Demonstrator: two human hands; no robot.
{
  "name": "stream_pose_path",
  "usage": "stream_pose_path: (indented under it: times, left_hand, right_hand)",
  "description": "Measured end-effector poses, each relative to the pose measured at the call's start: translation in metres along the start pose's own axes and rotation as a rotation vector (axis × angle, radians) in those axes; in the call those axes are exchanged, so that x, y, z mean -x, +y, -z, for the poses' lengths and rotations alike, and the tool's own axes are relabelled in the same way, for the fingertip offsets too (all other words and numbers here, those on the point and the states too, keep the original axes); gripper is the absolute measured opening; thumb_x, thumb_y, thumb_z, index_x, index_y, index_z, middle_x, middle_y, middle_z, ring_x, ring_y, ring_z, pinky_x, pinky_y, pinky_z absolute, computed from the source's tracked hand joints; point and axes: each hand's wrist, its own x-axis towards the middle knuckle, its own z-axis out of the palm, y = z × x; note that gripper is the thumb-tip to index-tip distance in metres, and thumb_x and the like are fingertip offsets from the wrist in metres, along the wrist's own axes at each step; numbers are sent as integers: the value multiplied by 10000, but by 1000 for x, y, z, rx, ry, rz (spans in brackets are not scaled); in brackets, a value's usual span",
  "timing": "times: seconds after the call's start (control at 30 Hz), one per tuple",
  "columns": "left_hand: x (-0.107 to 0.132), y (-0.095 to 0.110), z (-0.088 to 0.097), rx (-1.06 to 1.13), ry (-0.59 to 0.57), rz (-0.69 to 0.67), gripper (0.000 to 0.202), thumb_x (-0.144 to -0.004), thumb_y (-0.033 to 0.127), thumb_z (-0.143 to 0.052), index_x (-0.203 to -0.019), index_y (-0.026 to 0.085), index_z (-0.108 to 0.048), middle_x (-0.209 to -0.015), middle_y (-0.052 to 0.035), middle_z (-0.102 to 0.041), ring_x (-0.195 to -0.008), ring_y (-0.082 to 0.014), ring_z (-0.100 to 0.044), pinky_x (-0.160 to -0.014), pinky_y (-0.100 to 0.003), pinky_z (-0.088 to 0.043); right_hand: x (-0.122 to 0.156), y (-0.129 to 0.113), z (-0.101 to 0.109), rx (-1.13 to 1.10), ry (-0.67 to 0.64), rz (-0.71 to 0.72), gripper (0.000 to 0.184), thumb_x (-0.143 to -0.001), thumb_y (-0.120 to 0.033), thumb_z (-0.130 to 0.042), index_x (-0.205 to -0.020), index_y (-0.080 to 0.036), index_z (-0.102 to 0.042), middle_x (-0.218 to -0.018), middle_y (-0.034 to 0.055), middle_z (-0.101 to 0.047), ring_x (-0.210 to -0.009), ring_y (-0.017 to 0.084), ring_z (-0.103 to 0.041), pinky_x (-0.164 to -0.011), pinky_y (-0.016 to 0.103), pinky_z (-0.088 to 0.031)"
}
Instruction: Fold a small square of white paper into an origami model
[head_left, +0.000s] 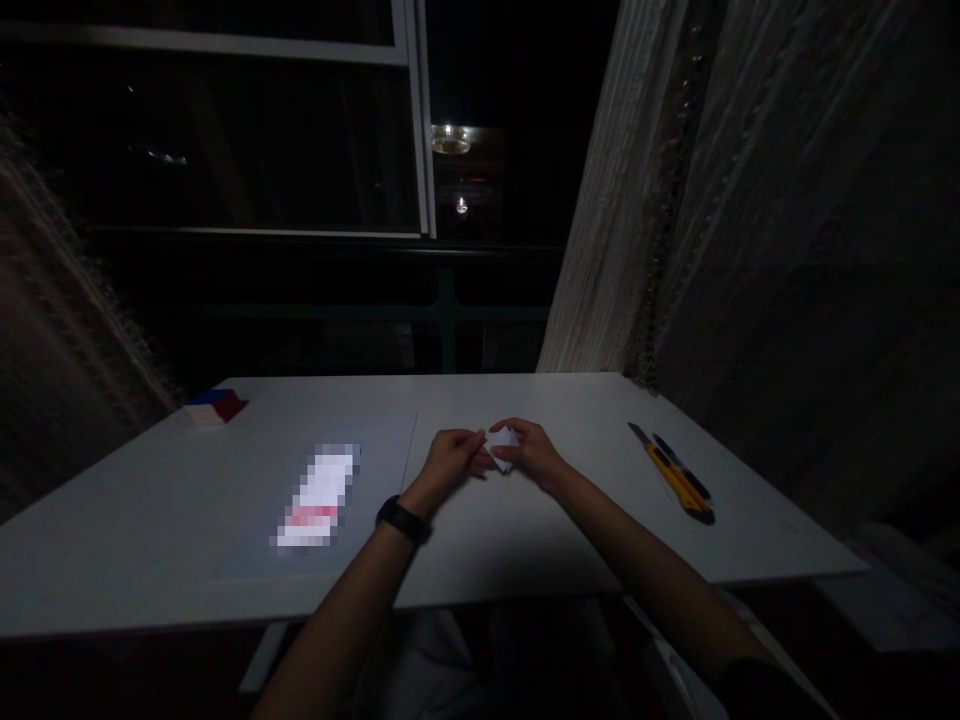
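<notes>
A small folded piece of white paper (502, 447) is held just above the white table (525, 540), in front of me. My right hand (534, 455) grips it between thumb and fingers from the right. My left hand (452, 462), with a black watch on its wrist, pinches at the paper's left edge. Its fingertips partly hide that edge, and the dim light blurs the folds.
On the left, a lit phone (319, 495) with a blurred-out screen lies on a large pale sheet (390, 470). A coloured cube (215, 406) sits at the far left corner. To the right lie a yellow utility knife (673, 477) and a dark pen (682, 466). Curtains (600, 200) flank a dark window.
</notes>
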Motion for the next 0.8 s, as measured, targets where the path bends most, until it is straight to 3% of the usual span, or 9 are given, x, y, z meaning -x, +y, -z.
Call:
stream_pose_path:
  times: [0.17, 0.43, 0.67, 0.8]
  left_hand:
    - [0, -3, 1, -127, -9, 10, 422, -741, 515, -528, -726, 95, -558, -645, -96, -647, -539, -148, -623, -409, -201, -457]
    - [1, -1, -1, -225, -64, -14, 403, -727, 500, -550, -699, 98, -573, -600, -71, -633, -492, -115, -588, -406, -182, -423]
    - [3, -1, 0, -359, -58, -96, 433, -737, 532, -507, -701, 109, -593, -554, -45, -618, -379, -76, -489, -376, -181, -356]
    - [3, 0, 1, -407, -58, -178, 393, -762, 489, -484, -637, 127, -571, -519, -22, -585, -415, -85, -486, -433, -198, -356]
  right_hand:
    - [0, 0, -1, 8, 6, 1, 427, -445, -236, -773, -821, -152, -589, -598, -32, -580, -496, 94, -508, -465, 226, -396]
    - [-1, 3, 1, 8, -9, 7, 433, -456, -245, -770, -842, -155, -593, -626, -21, -596, -531, 112, -542, -492, 243, -425]
    - [1, -2, 0, -12, -26, -14, 429, -450, -230, -769, -836, -159, -596, -626, -22, -600, -512, 107, -536, -471, 232, -412]
    - [2, -2, 0, -29, -51, -27, 427, -469, -221, -768, -854, -157, -597, -623, -23, -599, -509, 99, -532, -476, 224, -407]
